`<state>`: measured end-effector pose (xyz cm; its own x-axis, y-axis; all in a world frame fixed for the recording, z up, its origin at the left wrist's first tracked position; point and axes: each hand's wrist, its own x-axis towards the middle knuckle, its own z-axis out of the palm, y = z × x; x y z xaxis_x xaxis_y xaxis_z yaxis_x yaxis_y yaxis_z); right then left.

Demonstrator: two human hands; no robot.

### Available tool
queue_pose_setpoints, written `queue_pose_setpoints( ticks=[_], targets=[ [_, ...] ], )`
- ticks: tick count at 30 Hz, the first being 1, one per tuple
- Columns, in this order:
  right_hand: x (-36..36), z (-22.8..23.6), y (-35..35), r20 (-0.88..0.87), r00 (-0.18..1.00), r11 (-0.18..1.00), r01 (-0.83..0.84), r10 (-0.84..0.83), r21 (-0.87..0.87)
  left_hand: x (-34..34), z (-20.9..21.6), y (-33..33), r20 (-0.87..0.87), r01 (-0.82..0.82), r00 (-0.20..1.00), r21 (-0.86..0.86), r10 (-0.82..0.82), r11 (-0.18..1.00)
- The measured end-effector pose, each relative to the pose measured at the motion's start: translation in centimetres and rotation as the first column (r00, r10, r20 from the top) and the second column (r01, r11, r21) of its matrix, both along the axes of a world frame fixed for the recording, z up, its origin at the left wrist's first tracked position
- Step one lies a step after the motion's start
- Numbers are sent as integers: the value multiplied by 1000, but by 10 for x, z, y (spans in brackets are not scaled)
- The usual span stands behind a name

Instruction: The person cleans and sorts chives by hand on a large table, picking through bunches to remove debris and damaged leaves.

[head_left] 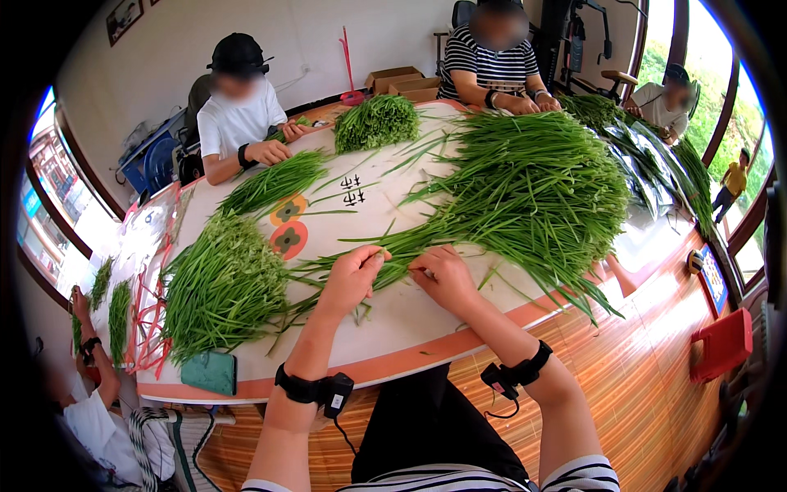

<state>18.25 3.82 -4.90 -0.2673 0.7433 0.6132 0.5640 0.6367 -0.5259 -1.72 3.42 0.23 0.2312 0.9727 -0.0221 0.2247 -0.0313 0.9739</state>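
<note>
My left hand (354,277) is closed, thumb against bent fingers, over a thin spread of garlic chives near the table's front; a few stalks show at its lower side. Just to its right, my right hand (443,276) pinches with its fingertips, and whatever is between them is too small to see. Loose garlic chives (393,246) run behind and between my hands. A large heap of garlic chives (541,189) rises to the right, with blades trailing toward me. On the left stands a thick pile of garlic chives (221,287) with its ends gathered.
A green phone-like case (210,373) and red ties (147,307) lie at the table's (393,361) left front. Across sit people handling greens, beside another chive pile (377,123). Others are at far right and lower left. A red stool (721,344) stands on the floor.
</note>
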Motion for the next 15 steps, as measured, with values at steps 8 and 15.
queue_pose_setpoints(
  ticks=[8,15],
  targets=[
    [-3,7,-4,-143,990,994,-14,-2,-110,-5,6,-1,140,28,990,-62,-19,998],
    [-3,10,-4,-118,992,999,36,-39,-22,-5,8,-1,165,78,984,-80,-64,994]
  ],
)
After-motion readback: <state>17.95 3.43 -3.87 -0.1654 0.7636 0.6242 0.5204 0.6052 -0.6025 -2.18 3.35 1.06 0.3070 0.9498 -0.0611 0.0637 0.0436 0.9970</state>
